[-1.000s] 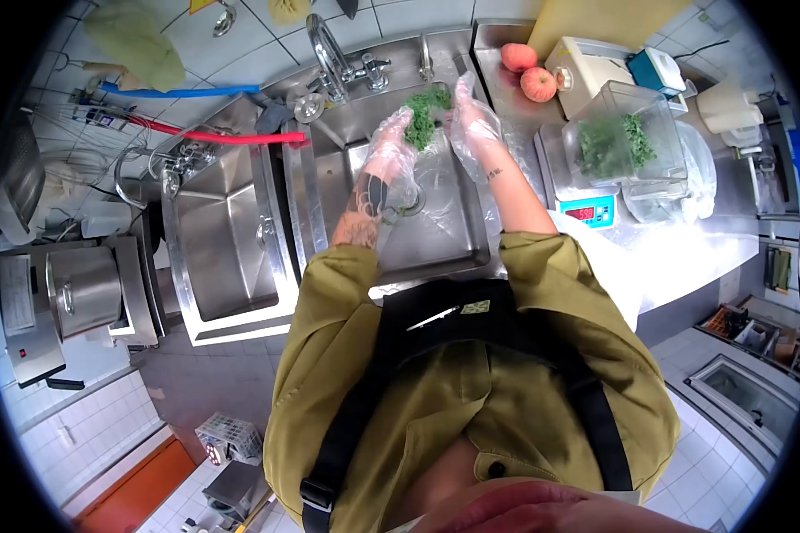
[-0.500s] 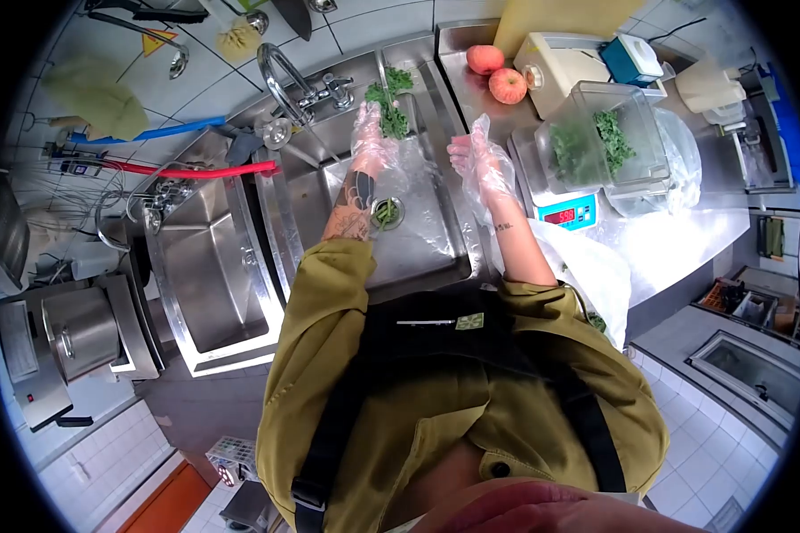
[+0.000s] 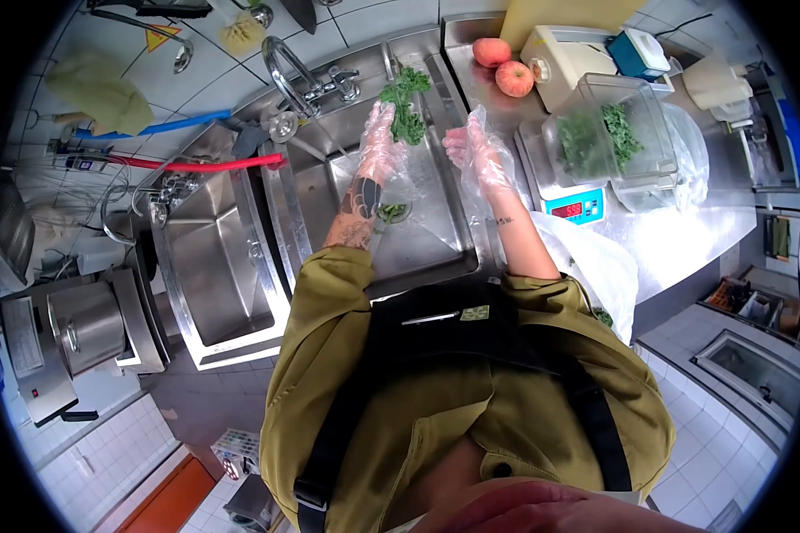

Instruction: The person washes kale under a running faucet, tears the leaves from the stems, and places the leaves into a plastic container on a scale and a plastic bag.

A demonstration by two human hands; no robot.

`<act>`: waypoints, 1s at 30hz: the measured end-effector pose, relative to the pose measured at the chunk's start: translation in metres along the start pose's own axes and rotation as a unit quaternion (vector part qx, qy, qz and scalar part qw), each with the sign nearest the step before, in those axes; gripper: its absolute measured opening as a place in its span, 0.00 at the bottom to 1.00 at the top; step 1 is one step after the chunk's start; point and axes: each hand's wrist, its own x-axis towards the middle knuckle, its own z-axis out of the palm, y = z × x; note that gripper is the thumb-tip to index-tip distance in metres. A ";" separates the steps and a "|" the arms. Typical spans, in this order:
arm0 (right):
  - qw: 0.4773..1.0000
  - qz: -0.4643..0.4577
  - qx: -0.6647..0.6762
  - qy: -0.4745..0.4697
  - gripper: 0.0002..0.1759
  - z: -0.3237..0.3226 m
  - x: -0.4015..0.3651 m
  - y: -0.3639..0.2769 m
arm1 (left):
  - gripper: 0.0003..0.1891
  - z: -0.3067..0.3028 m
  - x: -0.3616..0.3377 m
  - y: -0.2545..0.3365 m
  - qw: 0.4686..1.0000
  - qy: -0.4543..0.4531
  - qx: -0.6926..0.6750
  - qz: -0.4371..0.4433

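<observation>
My left hand [image 3: 378,138], in a clear plastic glove, is closed on a curly green kale leaf [image 3: 407,105] above the right-hand sink basin [image 3: 436,226]. The leaf sticks out beyond the fingers to the right. My right hand [image 3: 477,153], also in a loose clear glove, hovers over the basin's right edge. Its thumb and fingers stand apart, with nothing visible in them. Green scraps [image 3: 391,213] lie at the drain below my left forearm.
A clear bin [image 3: 653,147] with kale rests on a blue-fronted scale [image 3: 573,208] to the right. Two apples [image 3: 514,79] sit behind it. A white plastic bag [image 3: 600,258] lies by my right forearm. The tap [image 3: 284,67] and a second basin [image 3: 218,275] are on the left.
The kale leaf in my left hand has shifted slightly and more of it shows. My right hand has turned a little, its fingers still apart. The whole view has moved slightly.
</observation>
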 end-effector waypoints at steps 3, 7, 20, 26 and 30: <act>1.000 0.000 0.015 0.001 0.39 -0.002 0.000 0.001 | 0.23 0.028 -0.018 0.013 0.977 -0.082 -0.155 -0.123; 0.999 -0.007 0.035 -0.004 0.38 -0.002 0.000 0.002 | 0.34 0.038 -0.018 0.011 0.941 -0.106 -0.257 -0.193; 1.000 -0.001 0.020 0.000 0.38 0.002 -0.008 -0.002 | 0.34 0.010 -0.003 0.006 0.954 -0.111 -0.247 -0.132; 1.000 0.001 0.009 -0.018 0.39 0.005 -0.007 0.000 | 0.35 0.029 0.012 0.012 0.953 -0.125 -0.236 -0.142; 1.000 -0.007 0.019 -0.008 0.38 0.000 -0.011 -0.006 | 0.34 0.030 0.020 0.008 0.961 -0.108 -0.208 -0.146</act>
